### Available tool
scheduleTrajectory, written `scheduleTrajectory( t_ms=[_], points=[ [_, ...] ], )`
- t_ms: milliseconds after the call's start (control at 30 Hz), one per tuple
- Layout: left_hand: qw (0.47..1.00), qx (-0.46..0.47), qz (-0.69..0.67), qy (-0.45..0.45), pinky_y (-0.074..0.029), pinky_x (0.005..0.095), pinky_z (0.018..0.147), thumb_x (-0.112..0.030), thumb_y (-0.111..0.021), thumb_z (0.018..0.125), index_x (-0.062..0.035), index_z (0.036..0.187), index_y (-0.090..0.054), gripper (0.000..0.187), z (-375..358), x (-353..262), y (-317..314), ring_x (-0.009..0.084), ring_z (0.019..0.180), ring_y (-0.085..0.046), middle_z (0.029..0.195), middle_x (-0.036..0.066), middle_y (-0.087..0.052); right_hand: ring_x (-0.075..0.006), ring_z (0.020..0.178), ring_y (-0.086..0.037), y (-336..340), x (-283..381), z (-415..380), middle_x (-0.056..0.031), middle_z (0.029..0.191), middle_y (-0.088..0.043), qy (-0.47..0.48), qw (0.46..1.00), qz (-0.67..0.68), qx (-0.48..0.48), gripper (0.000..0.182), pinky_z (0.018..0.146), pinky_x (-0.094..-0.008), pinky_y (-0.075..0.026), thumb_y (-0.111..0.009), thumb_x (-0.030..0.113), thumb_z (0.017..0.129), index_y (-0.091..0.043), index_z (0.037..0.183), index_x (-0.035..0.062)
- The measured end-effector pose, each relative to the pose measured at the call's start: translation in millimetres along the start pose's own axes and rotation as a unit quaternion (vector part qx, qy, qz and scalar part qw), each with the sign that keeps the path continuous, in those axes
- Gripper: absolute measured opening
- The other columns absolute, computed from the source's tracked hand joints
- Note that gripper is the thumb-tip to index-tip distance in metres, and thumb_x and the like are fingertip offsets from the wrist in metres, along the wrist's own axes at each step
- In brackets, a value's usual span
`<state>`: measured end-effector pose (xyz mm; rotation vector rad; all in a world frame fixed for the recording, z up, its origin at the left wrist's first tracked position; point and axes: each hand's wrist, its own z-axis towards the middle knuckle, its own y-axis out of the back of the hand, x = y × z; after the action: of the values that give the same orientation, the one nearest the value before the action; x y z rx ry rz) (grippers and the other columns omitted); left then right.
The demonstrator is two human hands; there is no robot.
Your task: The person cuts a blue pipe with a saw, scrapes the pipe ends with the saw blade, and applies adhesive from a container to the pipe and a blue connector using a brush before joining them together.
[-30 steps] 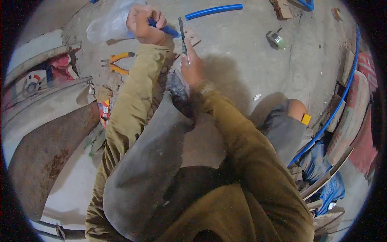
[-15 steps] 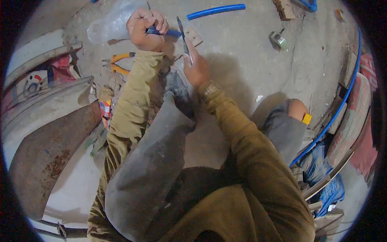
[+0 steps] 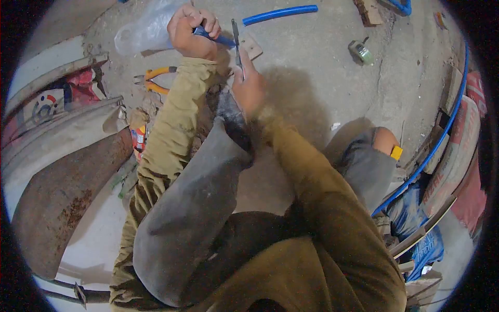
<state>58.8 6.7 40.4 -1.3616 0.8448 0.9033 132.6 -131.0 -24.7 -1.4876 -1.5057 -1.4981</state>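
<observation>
My left hand is closed around a short blue pipe, whose free end points right. In my right hand is a slim tool with a long, dark, narrow blade; my fingers are wrapped around its lower part. The blade stands nearly upright in the view and crosses the pipe's free end. Just right of the blade, a small flat wooden block lies on the floor. Pliers with orange handles lie spread apart, left of my left forearm.
A cut blue pipe lies ahead on the concrete floor, with a tape measure farther right. Clear plastic sits behind my left hand. A long blue hose curves past sacks at right. A rusty metal sheet leans at left.
My right hand has shifted slightly left, and the blade has turned more upright, its tip moving right. My left hand keeps hold of the pipe, almost unmoved.
</observation>
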Motion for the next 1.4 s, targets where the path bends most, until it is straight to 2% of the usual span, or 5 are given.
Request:
scheduleTrajectory(
  t_ms=[167,667,967,1133,1400],
  points=[
    [0.994,-0.100,-0.029,-0.030,-0.032,0.0322,0.039,-0.012,-0.047,0.074,-0.0069,0.071,-0.040,0.010,3,7,-11,0.0192,0.043,-0.038,0.054,0.012,-0.042,-0.0427,0.110,-0.060,9,13,-10,-0.0246,0.125,-0.059,-0.024,0.998,0.022,0.048,0.058,0.091,-0.0447,-0.048,-0.057,0.004,0.087,-0.043,0.144,0.0114],
    [0.974,-0.224,-0.001,-0.032,-0.035,0.0330,0.041,-0.013,-0.048,0.075,-0.0067,0.072,-0.039,0.011,8,13,-12,0.0196,0.044,-0.040,0.056,0.011,-0.042,-0.0423,0.119,-0.054,-2,-1,-6,-0.0279,0.130,-0.054,0.069,0.997,0.027,-0.013,0.056,0.097,-0.0446,-0.045,-0.056,0.003,0.087,-0.044,0.141,0.0073],
    [0.967,-0.252,-0.028,-0.035,-0.034,0.0323,0.036,-0.012,-0.045,0.076,-0.0068,0.074,-0.043,0.006,23,35,22,0.0197,0.040,-0.038,0.052,0.010,-0.040,-0.0477,0.096,-0.062,-6,-9,-4,-0.0312,0.109,-0.061,0.063,0.998,0.002,-0.013,0.056,0.080,-0.0472,-0.050,-0.057,0.010,0.090,-0.042,0.144,0.0108],
    [0.967,-0.240,-0.084,-0.017,-0.035,0.0319,0.037,-0.012,-0.044,0.079,-0.0068,0.071,-0.042,0.010,21,26,15,0.0194,0.041,-0.040,0.054,0.009,-0.042,-0.0419,0.123,-0.051,3,0,-1,-0.0243,0.137,-0.050,-0.023,0.998,0.020,0.055,0.057,0.101,-0.0441,-0.044,-0.056,0.005,0.089,-0.040,0.144,0.0074],
    [0.988,0.125,-0.083,0.024,-0.037,0.0299,0.043,-0.013,-0.046,0.077,-0.0089,0.067,-0.041,0.012,-20,-1,15,0.0183,0.045,-0.040,0.058,0.008,-0.044,-0.0415,0.124,-0.050,23,-22,7,-0.0237,0.138,-0.049,0.071,0.991,0.030,0.111,0.057,0.101,-0.0441,-0.044,-0.055,0.006,0.089,-0.040,0.144,0.0067]
  ],
)
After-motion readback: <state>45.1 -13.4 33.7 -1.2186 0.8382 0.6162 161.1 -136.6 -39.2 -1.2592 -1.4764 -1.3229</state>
